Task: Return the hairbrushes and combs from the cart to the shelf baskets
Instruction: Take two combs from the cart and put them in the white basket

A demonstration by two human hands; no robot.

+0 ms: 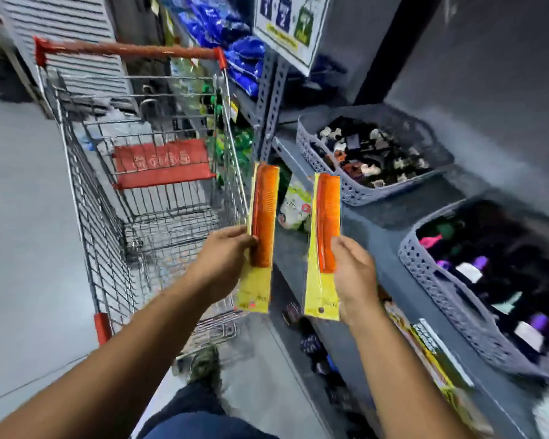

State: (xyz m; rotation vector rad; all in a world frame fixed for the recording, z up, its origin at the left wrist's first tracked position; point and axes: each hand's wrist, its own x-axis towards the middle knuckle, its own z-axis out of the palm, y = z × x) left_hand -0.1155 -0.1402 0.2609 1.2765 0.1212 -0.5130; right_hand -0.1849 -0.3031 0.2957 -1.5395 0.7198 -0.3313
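Observation:
My left hand [224, 259] grips an orange comb on a yellow card [263, 217], held upright over the right rim of the wire shopping cart [108, 198]. In my right hand [354, 274] is a second orange comb on a yellow card [327, 223], upright in front of the grey shelf [381, 242]. Two grey perforated baskets stand on that shelf. The far basket [330, 166] holds small hair clips, and the near basket [438, 289] holds dark hair items with purple and pink pieces.
The cart has a red handle [130, 50] and a red child-seat flap [162, 163]; its bed looks bare. Blue packets [238, 49] fill an upper shelf. Yellow carded goods [431, 359] hang along the shelf's front edge. My shoe [205, 364] is on the grey floor.

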